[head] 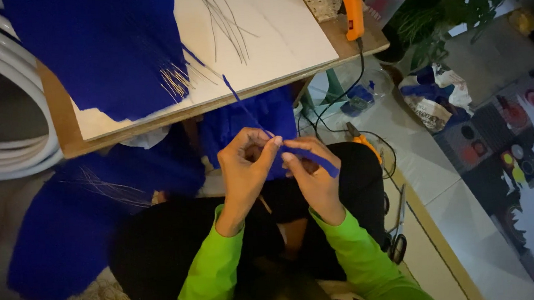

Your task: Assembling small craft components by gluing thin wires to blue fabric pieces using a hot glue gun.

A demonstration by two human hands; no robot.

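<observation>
Below the low table's (154,117) front edge, I see my left hand (243,170) and right hand (312,178) together. Both pinch a blue strip (259,122).

An orange glue gun (349,3) lies on the low table (61,122) well above the hands. Scissors (399,234) lie on the floor to their right, potted plants (449,3) farther up-right.

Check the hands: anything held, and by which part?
Both hands pinch a thin blue strip. Left hand grips it at the fingertips, near where it rises toward the board; right hand holds the lower stretch across its fingers.
</observation>
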